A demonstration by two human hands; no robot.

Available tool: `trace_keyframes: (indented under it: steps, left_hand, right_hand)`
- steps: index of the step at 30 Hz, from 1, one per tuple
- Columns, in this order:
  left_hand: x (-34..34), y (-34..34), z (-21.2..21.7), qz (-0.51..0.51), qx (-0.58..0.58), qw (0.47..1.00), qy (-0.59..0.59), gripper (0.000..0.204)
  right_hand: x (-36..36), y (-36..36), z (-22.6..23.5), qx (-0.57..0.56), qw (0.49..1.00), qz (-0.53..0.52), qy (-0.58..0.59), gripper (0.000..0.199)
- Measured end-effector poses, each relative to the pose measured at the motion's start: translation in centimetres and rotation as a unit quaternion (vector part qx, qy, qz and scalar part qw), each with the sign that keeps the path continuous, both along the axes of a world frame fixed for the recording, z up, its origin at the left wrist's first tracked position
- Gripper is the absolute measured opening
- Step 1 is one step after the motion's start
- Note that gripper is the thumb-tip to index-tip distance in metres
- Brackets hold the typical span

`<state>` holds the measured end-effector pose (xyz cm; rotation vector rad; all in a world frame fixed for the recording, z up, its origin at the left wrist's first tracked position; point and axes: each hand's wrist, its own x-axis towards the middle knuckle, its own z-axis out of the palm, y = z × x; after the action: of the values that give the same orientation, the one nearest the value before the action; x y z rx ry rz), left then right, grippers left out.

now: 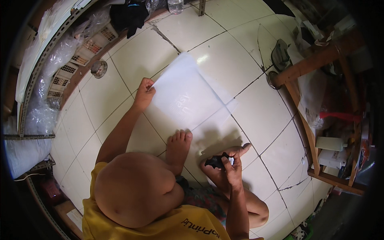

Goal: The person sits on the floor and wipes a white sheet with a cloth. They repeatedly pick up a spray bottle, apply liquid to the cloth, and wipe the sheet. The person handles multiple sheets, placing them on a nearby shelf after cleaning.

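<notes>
A translucent whitish plastic sheet (pixel 180 92), perhaps a flat bag, spreads over the tiled floor in front of me. White printing shows on it, and its far corner rises in a fold. My left hand (pixel 145 93) pinches the sheet's left edge between thumb and fingers. Lower right, above my bent leg, my right hand (pixel 233 166) grips a small black piece (pixel 216 161) with a ragged outline. A bit of white shows beside that piece at the fingers. Whether the black piece is film or cloth I cannot tell.
My bare foot (pixel 179 146) stands close to the sheet's near edge. A metal shelf with plastic-wrapped goods (pixel 44 88) and vented crates (pixel 86 50) lines the left. A small round container (pixel 99 69) sits beside it. On the right are a wooden frame (pixel 308 132) and an iron (pixel 281 55).
</notes>
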<state>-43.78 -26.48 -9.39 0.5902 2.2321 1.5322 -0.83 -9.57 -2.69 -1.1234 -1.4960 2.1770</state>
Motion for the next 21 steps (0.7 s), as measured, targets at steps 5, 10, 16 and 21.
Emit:
trace_keyframes:
  steps: [5, 10, 16, 21]
  left_hand:
    - [-2.1, -1.7, -1.2, 0.006, -0.059, 0.995, 0.075, 0.023]
    - [-3.5, -2.0, -1.6, 0.015, -0.108, 0.987, 0.121, 0.034]
    - [-3.3, -1.6, -2.4, 0.035, -0.166, 0.958, 0.232, 0.049]
    - [-2.4, -0.9, -1.6, 0.063, -0.175, 0.969, 0.160, 0.048]
  right_hand:
    - [-0.1, 0.2, 1.5, -0.005, 1.000, 0.025, -0.001, 0.028]
    - [0.8, 0.8, 1.9, -0.049, 0.994, 0.092, -0.029, 0.036]
    - [0.4, 0.9, 1.2, -0.043, 0.993, 0.104, -0.047, 0.038]
    - [-0.8, 0.2, 2.0, -0.016, 0.998, 0.060, 0.021, 0.036]
